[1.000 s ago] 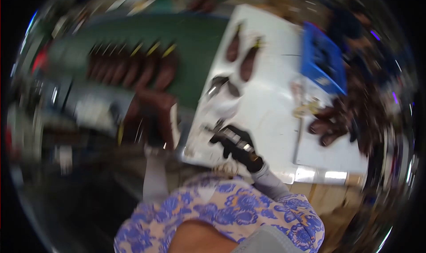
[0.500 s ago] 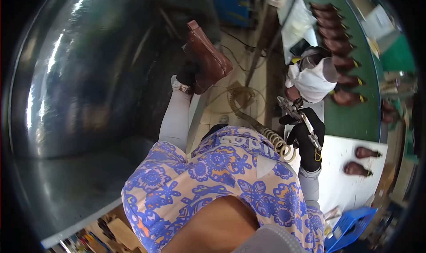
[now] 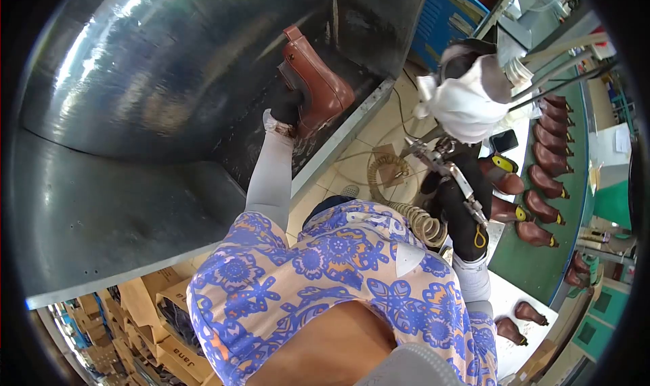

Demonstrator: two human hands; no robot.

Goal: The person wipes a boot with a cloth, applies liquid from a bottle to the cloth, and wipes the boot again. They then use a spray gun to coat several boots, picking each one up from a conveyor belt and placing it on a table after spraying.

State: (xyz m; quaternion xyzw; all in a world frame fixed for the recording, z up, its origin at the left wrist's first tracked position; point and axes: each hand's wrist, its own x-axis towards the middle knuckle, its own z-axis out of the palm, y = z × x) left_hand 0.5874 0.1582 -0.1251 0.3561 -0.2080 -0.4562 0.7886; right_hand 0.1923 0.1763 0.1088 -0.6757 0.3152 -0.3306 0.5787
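My left hand (image 3: 287, 107), in a black glove, grips a glossy brown ankle boot (image 3: 313, 81) from its open side, partly hidden behind it. The boot is held up at the front edge of a dark metal booth (image 3: 169, 129), its shaft pointing away. In my right hand (image 3: 462, 206), also black-gloved, is a metal spray gun (image 3: 452, 168), its nozzle turned left toward the boot side. A cup wrapped in white cloth (image 3: 467, 101) sits above the gun. The coiled air hose (image 3: 423, 225) hangs beside my right hand.
Rows of brown boots (image 3: 547, 147) lie on a green conveyor belt (image 3: 511, 247) at the right. Two more lie on a white surface (image 3: 501, 288) near the front. A blue cabinet (image 3: 443, 20) stands behind, and cardboard boxes (image 3: 179, 359) sit below the booth.
The view has swung right to left across the scene, so the booth fills more of the left side. Both hands keep their hold; the spray gun sits slightly higher and nearer the boot.
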